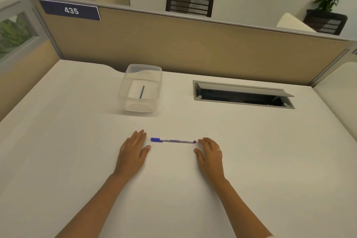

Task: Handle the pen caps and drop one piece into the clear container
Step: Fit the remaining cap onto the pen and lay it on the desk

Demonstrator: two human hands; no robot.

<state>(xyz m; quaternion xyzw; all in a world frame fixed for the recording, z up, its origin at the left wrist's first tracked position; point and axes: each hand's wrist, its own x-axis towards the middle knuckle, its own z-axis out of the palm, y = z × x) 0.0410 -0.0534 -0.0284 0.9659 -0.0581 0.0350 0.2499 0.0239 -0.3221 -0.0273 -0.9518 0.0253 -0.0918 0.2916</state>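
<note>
A white marker pen point(173, 140) lies crosswise on the white desk, its blue cap point(156, 139) at the left end and a small blue tip at the right end. My left hand point(134, 151) rests flat on the desk just left of the cap, fingers apart, holding nothing. My right hand point(210, 152) rests flat just right of the pen's other end, a ring on one finger, its fingertips close to the pen. Farther back stands the clear container point(126, 91), with a thin blue stick point(142, 92) lying inside it.
An open cable hatch point(243, 94) is sunk into the desk at the back right. A beige partition point(173, 44) with a sign reading 435 closes the far edge. Potted plants stand behind it. A second desk adjoins on the right.
</note>
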